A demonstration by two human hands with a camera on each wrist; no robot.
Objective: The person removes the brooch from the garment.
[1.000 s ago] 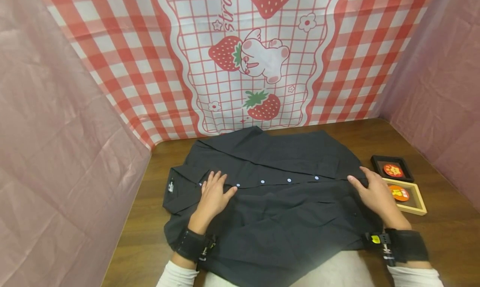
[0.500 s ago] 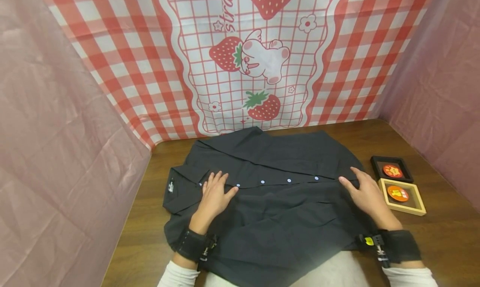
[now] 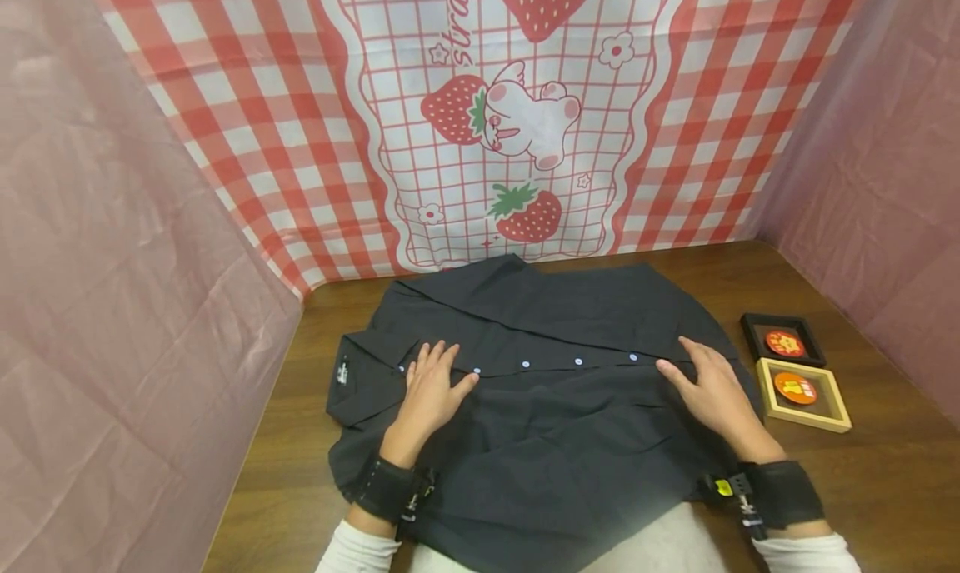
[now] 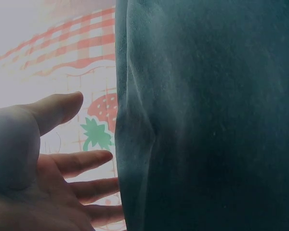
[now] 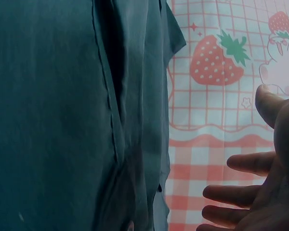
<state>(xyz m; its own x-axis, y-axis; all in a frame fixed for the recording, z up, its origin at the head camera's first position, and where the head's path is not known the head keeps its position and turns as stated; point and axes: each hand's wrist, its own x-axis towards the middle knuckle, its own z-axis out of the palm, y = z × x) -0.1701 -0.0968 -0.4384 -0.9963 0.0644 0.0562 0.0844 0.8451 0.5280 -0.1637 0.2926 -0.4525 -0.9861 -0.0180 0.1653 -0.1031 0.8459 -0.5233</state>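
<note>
A dark button-up shirt [image 3: 540, 440] lies spread front side up, its collar [image 3: 360, 377] toward the left and a row of pale buttons [image 3: 526, 364] running across the middle. My left hand [image 3: 429, 394] is over the collar end of the button row, fingers straight and spread; in the left wrist view its fingertips [image 4: 103, 156] meet the cloth's outline. Over the shirt's hem end, my right hand [image 3: 708, 390] has its fingers extended and thumb apart. In the right wrist view a gap shows between its fingertips [image 5: 213, 191] and the shirt [image 5: 48, 96]. Neither hand grips anything.
Right of the shirt, a black frame [image 3: 813, 352] and a light wooden frame [image 3: 843, 411], each with a round badge, lie on the brown wooden table [image 3: 262, 465]. A strawberry-print checked cloth [image 3: 285, 140] hangs behind; pink cloths [image 3: 112, 306] hang at both sides.
My right hand has moved left over the shirt, away from the light wooden frame, which now shows fully. My left hand and the shirt have stayed put.
</note>
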